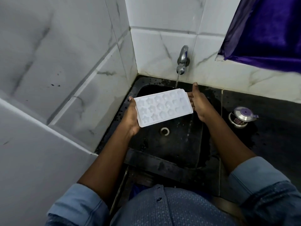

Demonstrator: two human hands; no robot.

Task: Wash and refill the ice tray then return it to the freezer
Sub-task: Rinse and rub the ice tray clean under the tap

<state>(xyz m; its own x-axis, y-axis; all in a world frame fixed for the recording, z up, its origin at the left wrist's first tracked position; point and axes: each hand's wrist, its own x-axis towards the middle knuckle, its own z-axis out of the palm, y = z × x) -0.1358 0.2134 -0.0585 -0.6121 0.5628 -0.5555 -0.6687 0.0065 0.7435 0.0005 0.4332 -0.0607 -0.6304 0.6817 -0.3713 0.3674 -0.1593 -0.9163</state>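
Head view: the ice tray (163,107) is in the air over the black sink (179,149), cells facing up, with its long axis running from about 8 o'clock to 2 o'clock. The left hand (130,116) grips the 8 o'clock end, palm and fingers under it and the thumb along the rim. The right hand (199,103) holds the 2 o'clock end. Its fingers seem to be curled beneath the tab, though the tray hides most of them, and its thumb points straight up. The tap (183,60) at 12 o'clock is running, and its stream (177,80) falls at the tray's far corner, just beside the right thumb. The drain (164,130) lies below the tray at 6 o'clock. A steel pot (241,117) with a purple lid stands on the wet tabletop (273,128), at 3 o'clock from the sink.

The risks I see:
- The stream may only catch the corner, so water could splash off the rim onto the sleeves and tabletop.
- The plastic is wet and thin, so a loose right-hand hold could let that end drop into the sink.
- Tilting the tray while filling would spill the shallow cells.
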